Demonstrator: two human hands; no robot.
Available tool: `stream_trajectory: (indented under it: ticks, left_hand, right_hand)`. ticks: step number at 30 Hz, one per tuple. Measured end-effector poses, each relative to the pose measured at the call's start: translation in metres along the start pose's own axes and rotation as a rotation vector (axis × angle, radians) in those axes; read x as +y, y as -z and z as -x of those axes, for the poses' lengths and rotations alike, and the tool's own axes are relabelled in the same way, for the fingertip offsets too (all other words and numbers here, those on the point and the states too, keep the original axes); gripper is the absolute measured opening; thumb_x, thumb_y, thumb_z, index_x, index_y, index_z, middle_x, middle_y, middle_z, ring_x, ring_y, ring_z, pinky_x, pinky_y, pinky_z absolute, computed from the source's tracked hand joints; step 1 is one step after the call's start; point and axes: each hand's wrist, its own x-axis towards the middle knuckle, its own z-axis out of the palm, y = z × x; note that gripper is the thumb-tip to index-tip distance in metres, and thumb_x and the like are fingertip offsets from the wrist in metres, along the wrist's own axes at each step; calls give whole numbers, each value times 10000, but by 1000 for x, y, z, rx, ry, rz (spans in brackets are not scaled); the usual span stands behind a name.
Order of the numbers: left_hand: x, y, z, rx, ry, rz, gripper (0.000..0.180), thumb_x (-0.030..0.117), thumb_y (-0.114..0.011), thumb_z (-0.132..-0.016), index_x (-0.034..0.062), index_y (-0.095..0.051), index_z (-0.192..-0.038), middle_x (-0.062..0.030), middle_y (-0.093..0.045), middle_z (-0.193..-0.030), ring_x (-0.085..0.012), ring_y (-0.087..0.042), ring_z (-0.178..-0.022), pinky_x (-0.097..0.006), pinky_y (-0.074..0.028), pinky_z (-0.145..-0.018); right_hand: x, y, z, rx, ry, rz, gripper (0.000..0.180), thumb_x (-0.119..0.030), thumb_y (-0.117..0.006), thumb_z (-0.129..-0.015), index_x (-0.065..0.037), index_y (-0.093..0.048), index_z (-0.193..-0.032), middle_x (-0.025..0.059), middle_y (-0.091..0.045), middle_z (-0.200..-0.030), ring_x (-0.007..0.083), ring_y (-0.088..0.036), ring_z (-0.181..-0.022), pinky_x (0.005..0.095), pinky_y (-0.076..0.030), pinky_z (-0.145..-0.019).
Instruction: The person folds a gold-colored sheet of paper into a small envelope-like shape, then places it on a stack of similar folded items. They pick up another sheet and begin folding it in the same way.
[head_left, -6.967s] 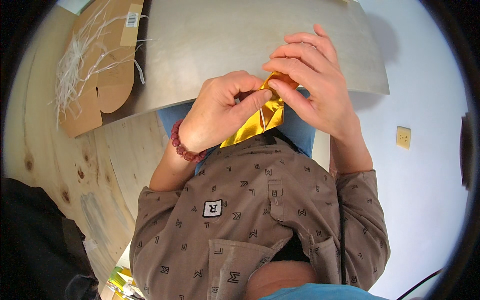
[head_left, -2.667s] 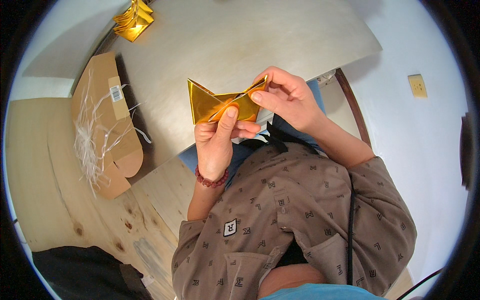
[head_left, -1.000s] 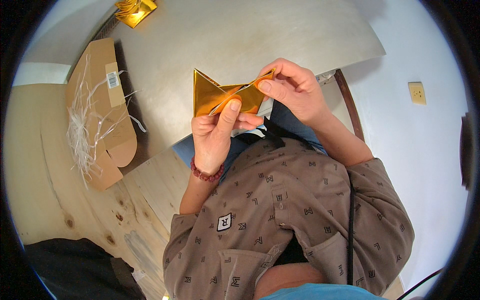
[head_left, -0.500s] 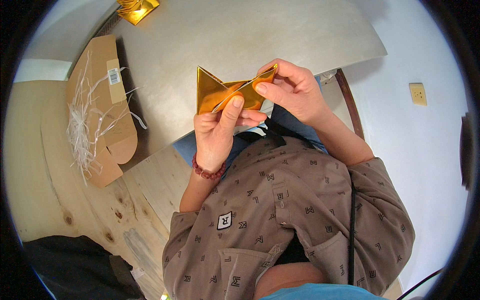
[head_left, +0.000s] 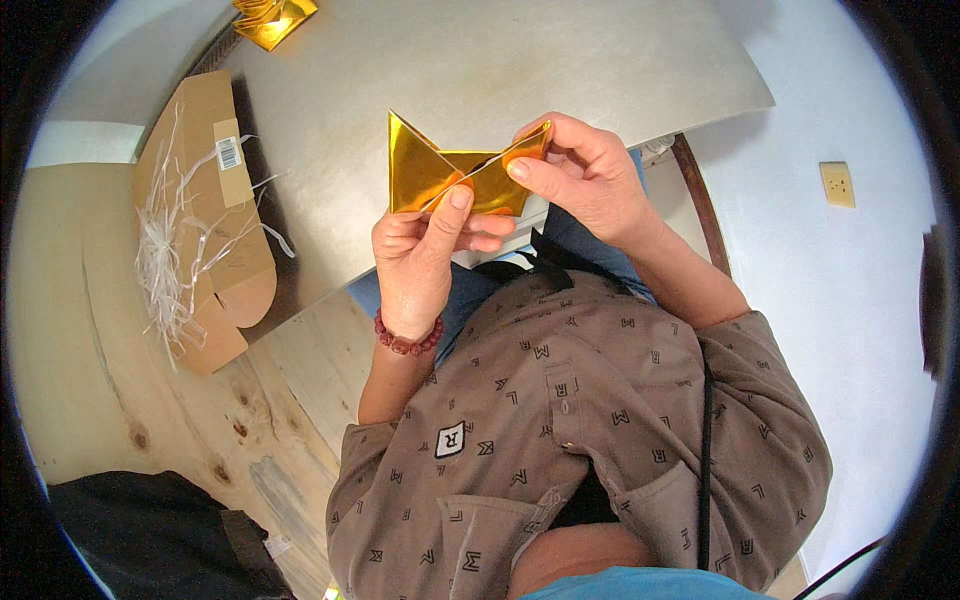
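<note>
A folded piece of shiny gold foil paper (head_left: 420,170) is held up between my two hands, over the near edge of the table. Its top outline has a tall point at the left and a smaller one at the right, with a dip between them. My left hand (head_left: 430,250) pinches its lower edge, thumb in front and fingers behind. With thumb and forefinger, my right hand (head_left: 585,180) grips the upper right point. The back of the paper is hidden.
More folded gold paper (head_left: 272,22) lies at the table's far left. An opened cardboard piece (head_left: 215,270) with a tangle of white plastic strips (head_left: 165,255) is at the left of the grey table (head_left: 480,70). A black cloth (head_left: 160,535) lies lower left. A wall socket (head_left: 837,184) is at right.
The gold paper has moved slightly up and to the left and tilted, with its left point higher. My left hand has shifted a little left; both hands keep their grip.
</note>
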Motion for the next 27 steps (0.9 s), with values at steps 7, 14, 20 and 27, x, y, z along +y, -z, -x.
stream_trajectory:
  ticks: [7,14,20,27]
  left_hand:
    - [-3,1,0,-1,8,-10,264,175,-635,-1059,-33,-674,-1216,-144,-757,-1045,-242,-778,-844,-301,-644,-687]
    - [0,11,-6,-20,115,60,229,125,-635,-1051,-24,-654,-1224,-147,-757,-1075,-239,-781,-858,-292,-649,-685]
    - [-6,14,-7,-23,65,43,224,105,-633,-1047,-21,-650,-1232,-155,-757,-1087,-239,-782,-860,-291,-650,-693]
    - [-7,15,-9,-52,92,18,234,109,-630,-1050,-14,-650,-1247,-154,-763,-1073,-229,-781,-861,-299,-649,-715]
  right_hand:
    - [3,-1,-2,15,-13,26,66,-62,-687,-1002,-10,-652,-986,-43,-625,-875,6,-548,-790,201,-467,-676]
    - [-1,5,-2,-39,-36,61,101,-91,-683,-1019,-10,-633,-985,-33,-607,-888,21,-531,-810,217,-461,-699]
    - [5,3,-2,17,-47,89,262,-94,-702,-1005,-50,-529,-813,-57,-561,-816,-14,-484,-732,193,-422,-607]
    - [-10,4,-2,7,-52,105,140,-89,-674,-1025,4,-634,-929,-24,-638,-867,15,-578,-793,212,-510,-673]
